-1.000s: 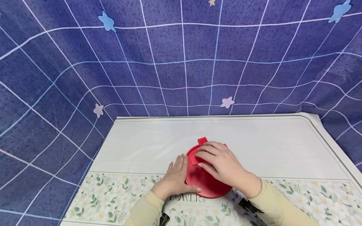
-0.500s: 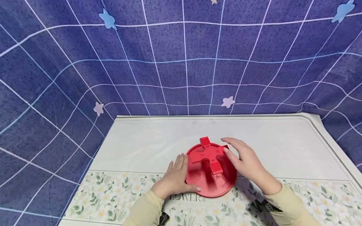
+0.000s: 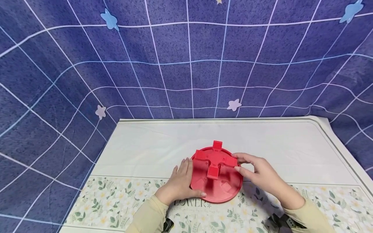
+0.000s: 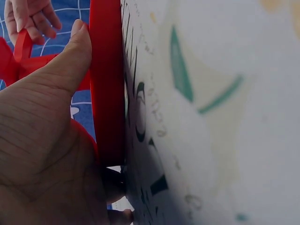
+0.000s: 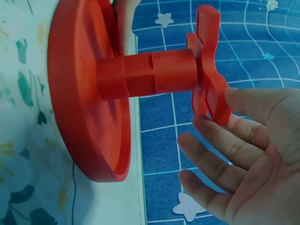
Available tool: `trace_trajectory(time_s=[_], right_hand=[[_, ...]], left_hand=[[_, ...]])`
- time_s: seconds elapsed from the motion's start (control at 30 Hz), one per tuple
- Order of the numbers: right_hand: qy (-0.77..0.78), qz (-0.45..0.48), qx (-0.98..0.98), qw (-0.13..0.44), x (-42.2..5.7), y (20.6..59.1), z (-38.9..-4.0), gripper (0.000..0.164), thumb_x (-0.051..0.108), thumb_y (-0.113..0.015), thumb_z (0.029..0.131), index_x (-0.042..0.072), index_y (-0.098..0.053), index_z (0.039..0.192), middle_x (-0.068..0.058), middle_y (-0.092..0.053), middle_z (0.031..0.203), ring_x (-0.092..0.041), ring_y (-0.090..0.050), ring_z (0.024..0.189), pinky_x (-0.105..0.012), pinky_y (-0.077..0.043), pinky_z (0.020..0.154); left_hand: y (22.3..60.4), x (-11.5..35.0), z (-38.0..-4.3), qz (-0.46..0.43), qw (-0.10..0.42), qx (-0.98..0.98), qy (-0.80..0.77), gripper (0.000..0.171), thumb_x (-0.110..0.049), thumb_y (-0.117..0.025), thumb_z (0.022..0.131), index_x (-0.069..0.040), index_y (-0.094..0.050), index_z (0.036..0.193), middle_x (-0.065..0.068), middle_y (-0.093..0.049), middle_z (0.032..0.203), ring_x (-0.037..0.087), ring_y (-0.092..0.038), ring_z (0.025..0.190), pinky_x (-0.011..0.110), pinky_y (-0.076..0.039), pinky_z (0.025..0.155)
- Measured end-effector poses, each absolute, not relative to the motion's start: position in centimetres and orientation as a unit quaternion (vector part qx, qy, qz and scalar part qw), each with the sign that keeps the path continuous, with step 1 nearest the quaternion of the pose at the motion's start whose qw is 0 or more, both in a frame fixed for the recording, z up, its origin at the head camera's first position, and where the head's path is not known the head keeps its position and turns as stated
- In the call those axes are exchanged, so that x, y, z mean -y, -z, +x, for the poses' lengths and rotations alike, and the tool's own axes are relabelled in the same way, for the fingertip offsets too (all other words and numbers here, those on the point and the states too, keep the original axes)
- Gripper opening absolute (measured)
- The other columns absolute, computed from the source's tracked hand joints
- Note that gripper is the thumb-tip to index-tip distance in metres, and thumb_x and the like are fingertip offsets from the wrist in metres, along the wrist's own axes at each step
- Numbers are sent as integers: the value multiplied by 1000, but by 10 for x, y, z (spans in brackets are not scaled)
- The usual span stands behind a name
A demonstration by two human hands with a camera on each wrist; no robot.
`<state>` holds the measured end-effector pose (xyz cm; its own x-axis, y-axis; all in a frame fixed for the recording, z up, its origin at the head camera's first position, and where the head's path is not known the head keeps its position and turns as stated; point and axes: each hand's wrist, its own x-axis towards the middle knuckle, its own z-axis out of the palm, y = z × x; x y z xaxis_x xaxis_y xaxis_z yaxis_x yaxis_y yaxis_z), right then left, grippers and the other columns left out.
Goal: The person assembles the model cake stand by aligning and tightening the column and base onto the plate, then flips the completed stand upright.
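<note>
A red round base [image 3: 221, 194] with a raised rim lies flat on the table. From its middle rises a thick red stepped column [image 5: 138, 77], topped by a red four-armed cross [image 3: 215, 159] whose arms have turned-up ends. My left hand [image 3: 178, 186] holds the base at its left edge, thumb along the near rim and fingers spread along the side. Some of those fingers are hidden behind the palm in the left wrist view. My right hand [image 3: 259, 170] pinches the end of the cross's right arm between thumb and index finger; its other fingers hang loosely below.
A white cloth [image 3: 151, 145] with a floral band [image 3: 116, 200] and printed lettering covers the table. Blue grid-patterned curtain [image 3: 175, 77] with stars closes off the back and sides.
The right hand came off the top of the cross, moved right and pinched an arm. Seen from above, the cross has turned clockwise. The left hand and base stayed put.
</note>
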<state>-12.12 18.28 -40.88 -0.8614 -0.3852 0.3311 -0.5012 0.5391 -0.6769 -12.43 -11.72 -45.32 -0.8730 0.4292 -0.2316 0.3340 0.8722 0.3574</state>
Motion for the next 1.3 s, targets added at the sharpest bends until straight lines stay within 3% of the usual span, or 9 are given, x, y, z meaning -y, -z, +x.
trace_trajectory(time_s=[0.17,0.33,0.63,0.83,0.97,1.17,1.3], right_hand=[[-401,264,874,71,-178,410,-115,36,19,-77,85,16,-66,119,16,-69,99,-13,-66,93,-28,-48,68],[-374,269,883,84,-170,409,-110,34,27,-80,82,19,-68,114,17,-67,98,-11,-65,88,-33,-53,72],[-309,287,897,129,-153,406,-104,43,34,-82,78,11,-71,114,3,-71,107,-7,-69,83,-36,-56,77],[-278,288,904,152,-148,405,-102,49,39,-83,75,9,-72,112,2,-72,102,-8,-68,83,-40,-55,80],[-275,296,895,190,-150,403,-102,46,43,-83,73,14,-73,108,8,-71,94,-6,-65,79,-38,-53,76],[-301,284,868,275,-161,398,-111,26,23,-83,76,17,-70,98,12,-59,77,-2,-49,64,-24,-41,53],[-303,259,877,267,-171,401,-119,35,12,-77,81,11,-67,115,3,-65,98,-11,-59,74,-29,-48,56]], left_hand=[[453,118,-124,203,147,-956,-151,127,-76,-64,73,5,-10,154,23,-9,160,38,-7,147,57,-13,115],[451,119,-124,206,147,-955,-153,127,-75,-64,73,6,-9,154,23,-8,160,37,-6,148,57,-13,115],[453,119,-124,207,139,-956,-153,126,-75,-64,74,6,-9,153,24,-9,160,37,-8,148,57,-14,115],[452,118,-123,204,138,-957,-155,126,-74,-65,74,6,-10,153,25,-11,159,38,-8,147,57,-14,115],[453,118,-123,204,140,-956,-155,125,-73,-65,74,5,-9,154,24,-11,159,37,-8,147,57,-14,115],[453,118,-123,205,139,-957,-154,126,-74,-65,74,5,-8,154,24,-10,160,37,-8,147,56,-14,115],[453,118,-123,204,142,-956,-158,126,-74,-66,74,5,-9,154,24,-10,160,37,-8,148,56,-14,116]])
